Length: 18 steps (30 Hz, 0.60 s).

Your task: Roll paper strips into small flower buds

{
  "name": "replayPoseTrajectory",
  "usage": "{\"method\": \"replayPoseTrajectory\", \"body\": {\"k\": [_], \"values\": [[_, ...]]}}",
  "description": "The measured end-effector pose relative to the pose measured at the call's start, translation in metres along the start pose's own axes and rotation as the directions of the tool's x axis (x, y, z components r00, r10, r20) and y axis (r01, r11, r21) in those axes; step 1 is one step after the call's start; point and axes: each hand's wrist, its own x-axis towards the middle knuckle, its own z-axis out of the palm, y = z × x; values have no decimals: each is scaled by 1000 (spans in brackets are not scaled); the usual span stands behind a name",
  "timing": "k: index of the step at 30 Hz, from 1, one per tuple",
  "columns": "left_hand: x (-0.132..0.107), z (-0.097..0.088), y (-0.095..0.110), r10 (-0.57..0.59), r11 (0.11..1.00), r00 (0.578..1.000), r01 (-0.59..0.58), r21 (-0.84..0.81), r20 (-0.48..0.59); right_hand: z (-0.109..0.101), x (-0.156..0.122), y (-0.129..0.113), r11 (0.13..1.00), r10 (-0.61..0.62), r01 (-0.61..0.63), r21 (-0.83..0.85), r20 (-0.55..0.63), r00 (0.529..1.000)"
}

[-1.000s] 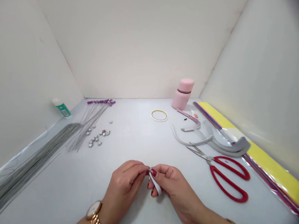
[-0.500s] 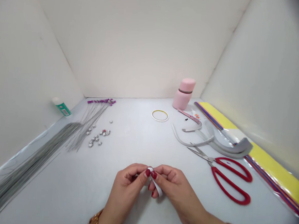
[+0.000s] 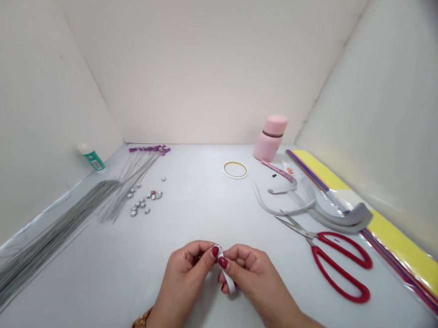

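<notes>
A narrow white paper strip [image 3: 229, 282] is pinched between my two hands, low in the middle of the view. My left hand [image 3: 192, 269] closes thumb and forefinger on its folded upper end. My right hand [image 3: 251, 273] grips the strip just below that fold, thumb on top, and the loose tail hangs down between the hands. The folded part is mostly covered by my fingertips. Ahead and to the left lie several small folded silver-white stars [image 3: 141, 204], apart from both hands.
Red-handled scissors [image 3: 341, 262] lie open at right, beside curled paper strips [image 3: 335, 219] and packaged coloured sheets [image 3: 404, 239]. A tape ring [image 3: 235, 170] and pink bottle [image 3: 271, 137] stand further back. Grey wires [image 3: 52, 237], purple-tipped stems [image 3: 150, 149] and a green-white tube [image 3: 92, 157] are left.
My right thumb has slid slightly down the strip, away from my left thumb. The strip's tail hangs a little lower and more upright. Both hands keep their hold.
</notes>
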Motion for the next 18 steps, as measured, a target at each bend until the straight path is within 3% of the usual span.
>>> {"method": "replayPoseTrajectory", "body": {"k": [6, 11, 15, 18], "values": [[1, 0, -3, -36, 999, 999, 36, 18, -31, 0, 1, 2, 999, 1, -1, -40, 17, 1000], [3, -4, -6, -18, 988, 997, 29, 149, -76, -2, 3, 3, 996, -14, 17, -90, 35, 999], [2, -8, -6, 117, 931, 987, -71, 358, -108, -3, 3, 4, 995, -34, 39, -91, 50, 998], [0, -11, -3, 290, 817, 956, -219, 533, -51, -2, 2, 2, 998, -12, 15, -62, 51, 999]]}}
